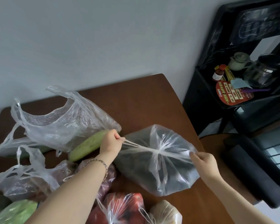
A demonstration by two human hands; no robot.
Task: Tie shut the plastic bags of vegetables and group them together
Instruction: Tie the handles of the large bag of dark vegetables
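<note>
Handles (134,145) of filmy, crinkled bag (173,175) of dark greens, taut between clenched left hand (111,141) and pinching right hand (204,160)

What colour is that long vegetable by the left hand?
The gourd is pale green; head view.

both hands (111,141) (204,162) on knotted handles of a clear bag of dark greens (158,168) on a brown table (144,101)

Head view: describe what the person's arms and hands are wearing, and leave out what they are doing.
Both forearms are bare, with no sleeve reaching into view. The left hand has a thin bracelet at its wrist, a fine chain with small dark and light beads. The right hand and its wrist carry nothing. No gloves, rings or watch show on either.
</note>
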